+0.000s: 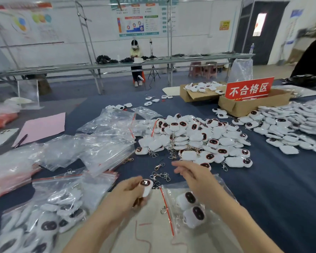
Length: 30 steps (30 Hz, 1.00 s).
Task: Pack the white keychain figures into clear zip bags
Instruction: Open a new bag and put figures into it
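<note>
Pinching one figure (146, 187) face-up, the left hand (128, 196) holds it just left of the mouth of the bag (167, 212), likely ready to slip it in. Two figures already lie inside, right of that grip. The right hand (190, 174), fingers loosely spread and empty, reaches beyond toward the pile (199, 139), probably for the next one, so filling need not pause.

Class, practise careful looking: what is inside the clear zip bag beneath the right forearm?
Two white keychain figures with dark faces show in the zip bag; the right forearm covers its far side.
</note>
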Each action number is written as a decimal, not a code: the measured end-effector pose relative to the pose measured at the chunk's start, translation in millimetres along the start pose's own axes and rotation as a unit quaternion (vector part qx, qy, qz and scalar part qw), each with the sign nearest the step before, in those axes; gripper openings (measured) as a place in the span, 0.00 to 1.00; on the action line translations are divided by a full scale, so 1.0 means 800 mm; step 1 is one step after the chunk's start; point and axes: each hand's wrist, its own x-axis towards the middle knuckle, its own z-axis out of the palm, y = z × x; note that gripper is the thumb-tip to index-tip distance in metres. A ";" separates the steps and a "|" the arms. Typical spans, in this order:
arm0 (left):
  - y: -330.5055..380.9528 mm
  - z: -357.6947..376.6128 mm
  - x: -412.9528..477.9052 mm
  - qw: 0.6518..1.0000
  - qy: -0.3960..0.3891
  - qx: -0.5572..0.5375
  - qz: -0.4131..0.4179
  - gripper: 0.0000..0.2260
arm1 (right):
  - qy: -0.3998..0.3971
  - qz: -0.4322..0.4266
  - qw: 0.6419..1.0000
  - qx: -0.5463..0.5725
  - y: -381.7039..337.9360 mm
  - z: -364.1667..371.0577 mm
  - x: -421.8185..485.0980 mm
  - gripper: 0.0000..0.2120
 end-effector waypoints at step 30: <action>-0.017 0.061 -0.013 0.995 0.093 -0.013 0.012 0.09 | -0.053 -0.101 0.986 -0.124 0.000 0.028 -0.025 0.16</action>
